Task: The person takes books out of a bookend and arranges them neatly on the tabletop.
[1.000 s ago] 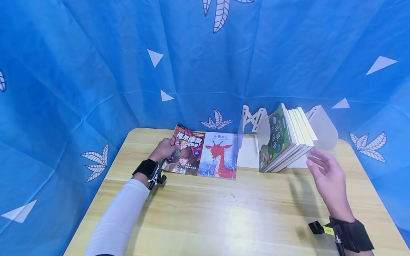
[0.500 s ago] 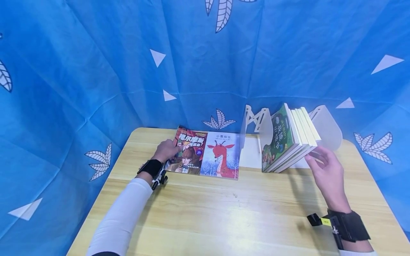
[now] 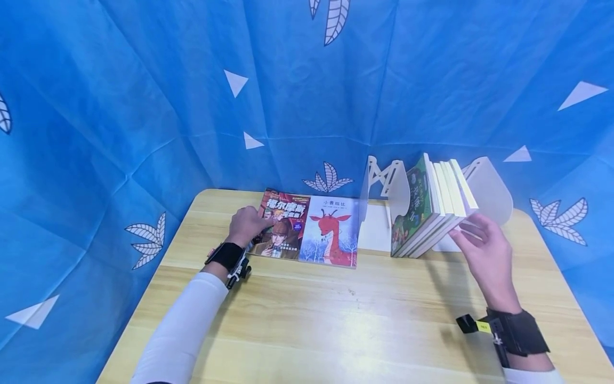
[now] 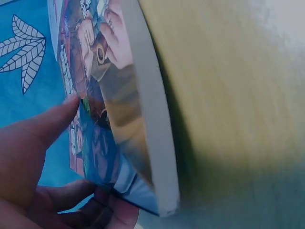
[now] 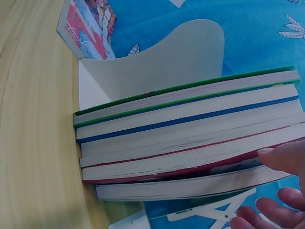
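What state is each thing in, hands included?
Red-covered book: closed, cover up, held by its left edge.
Deer book: closed, cover up, beside the red one.
Row of books: closed, on edge, tilted.
White book stand: side panels upright, lattice unfolded.
Left hand: pinching the red-covered book.
Right hand: at the row's right end; grip unclear.
Blue backdrop: hanging, creased.

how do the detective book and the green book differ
The detective book lies cover up, held by the left hand; the green book leans in the rack. The detective book's cover is mainly red and brown, the green book's mainly green. Both have pale lettering.
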Demonstrator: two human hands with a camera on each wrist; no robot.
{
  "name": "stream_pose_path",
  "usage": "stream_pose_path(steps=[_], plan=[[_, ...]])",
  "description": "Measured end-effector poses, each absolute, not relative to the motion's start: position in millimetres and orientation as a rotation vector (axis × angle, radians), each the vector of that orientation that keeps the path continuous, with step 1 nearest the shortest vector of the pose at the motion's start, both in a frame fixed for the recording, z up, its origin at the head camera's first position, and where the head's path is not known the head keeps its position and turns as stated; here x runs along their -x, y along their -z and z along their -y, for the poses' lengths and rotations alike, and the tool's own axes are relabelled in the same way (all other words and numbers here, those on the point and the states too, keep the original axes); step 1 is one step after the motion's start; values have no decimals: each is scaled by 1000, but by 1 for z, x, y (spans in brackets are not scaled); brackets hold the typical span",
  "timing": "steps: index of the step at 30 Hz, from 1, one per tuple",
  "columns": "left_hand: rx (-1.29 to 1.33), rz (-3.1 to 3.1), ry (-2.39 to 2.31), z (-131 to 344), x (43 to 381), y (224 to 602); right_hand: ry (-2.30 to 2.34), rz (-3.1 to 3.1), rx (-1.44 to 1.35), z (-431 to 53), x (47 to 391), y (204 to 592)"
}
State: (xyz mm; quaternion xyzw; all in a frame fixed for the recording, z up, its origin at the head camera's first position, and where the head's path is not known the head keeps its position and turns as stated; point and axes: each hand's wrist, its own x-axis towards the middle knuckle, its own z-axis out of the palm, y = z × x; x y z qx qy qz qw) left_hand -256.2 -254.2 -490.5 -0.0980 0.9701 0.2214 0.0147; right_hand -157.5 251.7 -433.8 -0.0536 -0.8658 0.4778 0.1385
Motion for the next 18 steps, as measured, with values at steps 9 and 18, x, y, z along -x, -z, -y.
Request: stream_pose_path(steps=[9, 18], plan=[[274, -3104, -650, 261, 249, 488, -1388, 2504, 183, -243, 166, 431], [103, -3287, -801, 260, 225, 478, -1332, 2502, 202, -234, 170, 428]])
